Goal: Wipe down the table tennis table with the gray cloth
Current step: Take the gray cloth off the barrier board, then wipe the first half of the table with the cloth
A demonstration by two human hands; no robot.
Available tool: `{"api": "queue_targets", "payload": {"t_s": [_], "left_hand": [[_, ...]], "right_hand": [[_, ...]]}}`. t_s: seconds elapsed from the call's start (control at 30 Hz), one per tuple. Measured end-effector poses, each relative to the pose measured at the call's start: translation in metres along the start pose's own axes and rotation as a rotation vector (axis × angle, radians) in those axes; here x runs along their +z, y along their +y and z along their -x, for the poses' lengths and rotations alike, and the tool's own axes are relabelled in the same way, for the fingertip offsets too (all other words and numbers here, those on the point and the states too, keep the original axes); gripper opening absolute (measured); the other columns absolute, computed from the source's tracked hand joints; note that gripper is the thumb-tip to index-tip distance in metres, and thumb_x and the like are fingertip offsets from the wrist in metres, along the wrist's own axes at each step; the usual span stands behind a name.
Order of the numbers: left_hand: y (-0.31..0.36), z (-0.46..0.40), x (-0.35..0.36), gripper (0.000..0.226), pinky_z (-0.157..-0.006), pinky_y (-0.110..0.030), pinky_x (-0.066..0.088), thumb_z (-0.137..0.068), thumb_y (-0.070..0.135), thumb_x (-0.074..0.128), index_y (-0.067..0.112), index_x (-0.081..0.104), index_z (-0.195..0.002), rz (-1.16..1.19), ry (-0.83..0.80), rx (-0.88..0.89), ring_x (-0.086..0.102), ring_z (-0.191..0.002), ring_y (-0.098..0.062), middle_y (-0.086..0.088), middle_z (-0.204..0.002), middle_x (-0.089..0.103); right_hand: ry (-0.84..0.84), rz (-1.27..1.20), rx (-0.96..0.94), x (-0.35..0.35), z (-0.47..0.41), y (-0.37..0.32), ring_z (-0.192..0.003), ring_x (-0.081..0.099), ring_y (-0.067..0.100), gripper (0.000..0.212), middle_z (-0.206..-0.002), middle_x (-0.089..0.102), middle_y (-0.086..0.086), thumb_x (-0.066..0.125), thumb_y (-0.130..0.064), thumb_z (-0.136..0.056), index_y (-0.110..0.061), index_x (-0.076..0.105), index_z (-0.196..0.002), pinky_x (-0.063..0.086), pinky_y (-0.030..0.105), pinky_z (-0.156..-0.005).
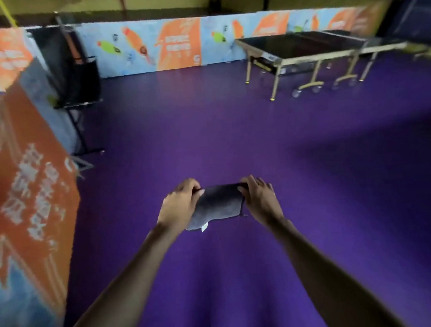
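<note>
The fingers of the left hand (180, 204) curl over the upper left corner of the gray cloth (218, 206), pinching its top edge. Those of the right hand (259, 198) do the same at the upper right corner, though its fingertips sit behind the fabric and I cannot see how far they wrap. Between the two hands the cloth hangs stretched and folded, a small white tag dangling from its lower left edge, well above the purple floor (233, 136).

The table tennis table (300, 46) stands well apart, across the room to the right, so to my eye this is the carrying stage: nothing has been wiped yet. The next move calls for walking over and laying the cloth flat on the dark tabletop.

The whole scene is smeared with motion. The table's far end is hard to make out, the printed barriers (25, 161) are unreadable, and the dark stand (75, 73) by the wall is indistinct.
</note>
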State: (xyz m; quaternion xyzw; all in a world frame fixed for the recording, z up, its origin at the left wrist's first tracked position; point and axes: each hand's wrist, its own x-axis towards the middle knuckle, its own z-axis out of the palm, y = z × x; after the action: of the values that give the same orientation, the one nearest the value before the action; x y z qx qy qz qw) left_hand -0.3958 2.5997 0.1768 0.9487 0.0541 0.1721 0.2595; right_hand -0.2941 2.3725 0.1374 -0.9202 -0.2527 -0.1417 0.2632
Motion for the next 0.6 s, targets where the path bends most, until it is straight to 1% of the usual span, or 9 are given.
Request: {"api": "queue_targets", "payload": {"t_s": [0.03,0.1,0.17,0.27,0.33,0.43,0.5,0.6], "left_hand": [[0.030,-0.009,0.025,0.016,-0.070,-0.042,0.053,-0.101,0.037,0.057,0.020,0.056,-0.101,0.018,-0.039,0.022,0.063,-0.080,-0.024,0.005,-0.096,0.064],[0.095,-0.025,0.077,0.016,-0.069,-0.040,0.051,-0.102,0.035,0.057,0.019,0.055,-0.101,0.057,-0.110,0.076,0.062,-0.081,-0.023,0.005,-0.096,0.064],[0.156,-0.038,0.130,0.014,-0.069,-0.040,0.050,-0.102,0.032,0.058,0.020,0.053,-0.098,0.114,-0.174,0.145,0.060,-0.082,-0.023,0.005,-0.094,0.061],[0.243,-0.053,0.203,0.014,-0.071,-0.044,0.051,-0.101,0.032,0.059,0.025,0.049,-0.093,0.162,-0.276,0.247,0.058,-0.081,-0.022,0.008,-0.092,0.057],[0.296,-0.059,0.243,0.014,-0.072,-0.043,0.051,-0.101,0.032,0.059,0.021,0.052,-0.095,0.180,-0.329,0.300,0.061,-0.083,-0.025,0.005,-0.095,0.060],[0.368,-0.073,0.298,0.017,-0.069,-0.039,0.047,-0.102,0.032,0.059,0.015,0.056,-0.099,0.182,-0.390,0.397,0.064,-0.085,-0.028,0.001,-0.099,0.063],[0.408,-0.085,0.332,0.017,-0.069,-0.039,0.049,-0.102,0.033,0.059,0.017,0.055,-0.098,0.198,-0.443,0.472,0.063,-0.083,-0.027,0.004,-0.097,0.062],[0.462,-0.109,0.385,0.015,-0.070,-0.039,0.051,-0.099,0.033,0.062,0.023,0.053,-0.092,0.251,-0.538,0.598,0.059,-0.079,-0.018,0.009,-0.090,0.057]], "right_hand": [[0.009,0.007,0.036,-0.019,0.013,0.036,-0.100,0.061,0.033,0.015,-0.100,0.068,0.003,0.052,-0.032,-0.104,-0.019,0.060,-0.106,0.041,0.045,-0.081],[0.027,0.030,0.094,-0.058,0.039,0.109,-0.095,0.064,0.033,0.010,-0.094,0.068,0.002,0.055,-0.029,-0.103,-0.020,0.058,-0.101,0.041,0.043,-0.078],[0.046,0.059,0.158,-0.097,0.067,0.177,-0.093,0.065,0.032,0.012,-0.091,0.069,0.001,0.054,-0.032,-0.103,-0.021,0.057,-0.100,0.041,0.042,-0.075],[0.089,0.097,0.264,-0.151,0.111,0.266,-0.088,0.066,0.033,0.024,-0.089,0.071,0.002,0.046,-0.040,-0.101,-0.020,0.060,-0.102,0.043,0.041,-0.072],[0.113,0.100,0.339,-0.186,0.137,0.315,-0.086,0.066,0.033,0.024,-0.088,0.071,0.002,0.049,-0.039,-0.101,-0.019,0.062,-0.102,0.040,0.039,-0.069],[0.133,0.092,0.467,-0.231,0.165,0.377,-0.089,0.064,0.032,0.014,-0.095,0.072,0.001,0.058,-0.033,-0.104,-0.020,0.061,-0.107,0.035,0.036,-0.068],[0.144,0.077,0.559,-0.255,0.181,0.412,-0.093,0.063,0.030,0.011,-0.099,0.070,0.000,0.058,-0.032,-0.104,-0.022,0.059,-0.108,0.038,0.036,-0.067],[0.155,0.069,0.706,-0.287,0.201,0.462,-0.093,0.062,0.028,0.011,-0.099,0.069,-0.001,0.055,-0.035,-0.104,-0.025,0.057,-0.108,0.046,0.039,-0.071]]}}
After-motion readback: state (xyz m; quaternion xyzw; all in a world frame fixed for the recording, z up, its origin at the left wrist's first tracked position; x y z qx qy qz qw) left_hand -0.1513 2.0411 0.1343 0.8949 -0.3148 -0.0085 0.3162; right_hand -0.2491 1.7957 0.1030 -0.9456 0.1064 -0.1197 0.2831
